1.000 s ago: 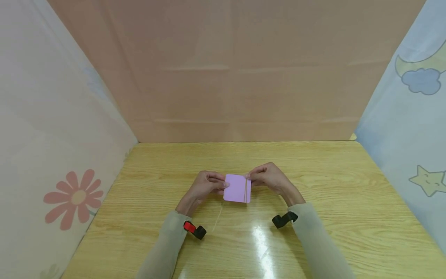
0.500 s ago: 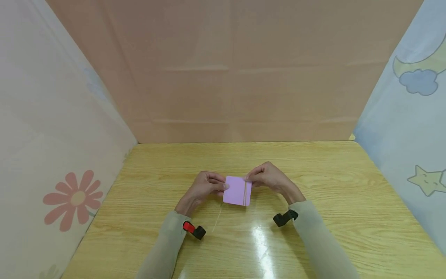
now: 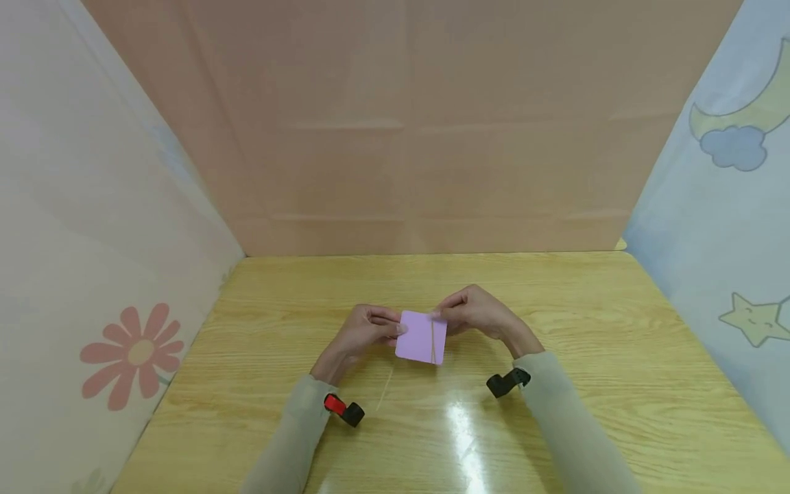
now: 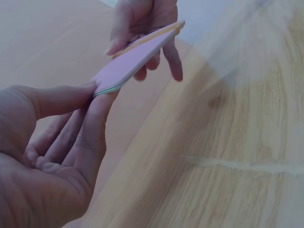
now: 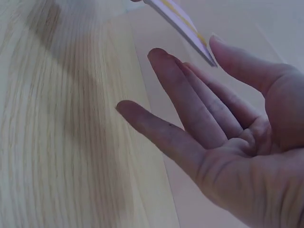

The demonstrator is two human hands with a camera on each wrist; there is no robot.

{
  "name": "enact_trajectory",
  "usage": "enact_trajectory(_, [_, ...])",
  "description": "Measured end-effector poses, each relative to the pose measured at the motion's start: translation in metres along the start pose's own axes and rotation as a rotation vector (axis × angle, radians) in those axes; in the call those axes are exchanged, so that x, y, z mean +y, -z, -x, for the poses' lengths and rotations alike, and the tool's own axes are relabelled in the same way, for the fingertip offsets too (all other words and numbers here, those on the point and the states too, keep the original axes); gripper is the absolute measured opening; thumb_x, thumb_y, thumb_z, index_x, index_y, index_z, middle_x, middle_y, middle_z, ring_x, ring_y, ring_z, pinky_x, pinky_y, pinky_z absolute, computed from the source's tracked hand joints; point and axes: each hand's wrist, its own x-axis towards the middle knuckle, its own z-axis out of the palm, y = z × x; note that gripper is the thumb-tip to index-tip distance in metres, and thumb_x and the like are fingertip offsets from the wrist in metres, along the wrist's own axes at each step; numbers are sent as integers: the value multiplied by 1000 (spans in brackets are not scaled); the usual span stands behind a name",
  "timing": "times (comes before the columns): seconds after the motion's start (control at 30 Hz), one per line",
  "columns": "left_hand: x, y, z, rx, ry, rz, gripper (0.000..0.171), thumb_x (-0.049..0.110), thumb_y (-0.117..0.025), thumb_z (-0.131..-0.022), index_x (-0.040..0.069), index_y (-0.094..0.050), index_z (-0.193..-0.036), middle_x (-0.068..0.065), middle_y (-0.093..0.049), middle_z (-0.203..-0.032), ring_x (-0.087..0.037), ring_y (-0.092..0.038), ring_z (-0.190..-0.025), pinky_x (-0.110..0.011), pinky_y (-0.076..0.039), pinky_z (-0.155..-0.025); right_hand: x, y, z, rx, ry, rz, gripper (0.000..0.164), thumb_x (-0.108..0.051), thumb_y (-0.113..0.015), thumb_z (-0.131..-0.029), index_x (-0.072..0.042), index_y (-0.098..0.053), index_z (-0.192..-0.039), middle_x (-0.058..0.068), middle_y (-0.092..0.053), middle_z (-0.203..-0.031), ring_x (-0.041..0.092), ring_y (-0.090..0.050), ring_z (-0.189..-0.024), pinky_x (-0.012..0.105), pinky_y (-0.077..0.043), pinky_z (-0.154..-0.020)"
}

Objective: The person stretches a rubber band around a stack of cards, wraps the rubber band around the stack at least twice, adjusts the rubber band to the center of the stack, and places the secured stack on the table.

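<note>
A thin stack of square cards [image 3: 415, 337], pink on top with rounded corners, is held over the table. Its layered edge [image 4: 110, 90] shows a hint of green in the left wrist view. A tan rubber band [image 3: 433, 342] runs round the stack near its right side, two strands visible on the face. My left hand [image 3: 364, 333] pinches the stack's left edge, thumb on top and fingers beneath. My right hand [image 3: 478, 313] pinches the band at the upper right edge, thumb tip [image 5: 216, 42] right by it; its other fingers spread loosely below.
The wood-grain table [image 3: 586, 329] lies beneath both hands. A pale strip or scratch [image 3: 385, 387] marks its surface below the stack. A brown backdrop [image 3: 407, 137] stands behind, with printed cloth walls [image 3: 138, 350] at both sides. Each sleeve carries a black wrist camera [image 3: 507, 381].
The band's strands have shifted slightly left at the top, drawing closer together. The stack has tilted a little and dipped slightly. Both hands keep nearly the same places.
</note>
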Motion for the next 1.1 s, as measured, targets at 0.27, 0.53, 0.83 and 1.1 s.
enact_trajectory(0.27, [1,2,3,9,9,-16,19,0,-80,-89,-6,-74,-107,-5,-79,-88,-13,-73,-74,-26,-64,-67,6,1,1,-11,4,-49,28,-14,-72,-100,7,-75,-118,13,-80,-105,25,-79,-93,52,-65,-91])
enact_trajectory(0.53, [2,0,3,15,16,-33,21,-1,-80,-89,-7,-74,-109,-4,-79,-89,-14,-74,-75,-26,-64,-68,10,-3,-2,30,38,-36,27,-11,-70,-100,10,-75,-117,18,-79,-108,23,-78,-89,45,-68,-84])
enact_trajectory(0.83, [6,-8,1,-14,-1,-71,21,0,-80,-90,-7,-75,-110,-6,-80,-90,-15,-76,-76,-29,-66,-70,3,-12,-6,84,28,37,25,-17,-75,-97,3,-80,-111,16,-80,-110,17,-74,-83,34,-65,-75])
enact_trajectory(1.1, [7,-8,1,4,0,-57,23,0,-79,-90,-8,-75,-112,-4,-79,-89,-14,-75,-75,-27,-66,-69,0,-10,-5,73,12,29,28,-22,-75,-98,3,-80,-112,10,-79,-102,17,-73,-83,35,-66,-76])
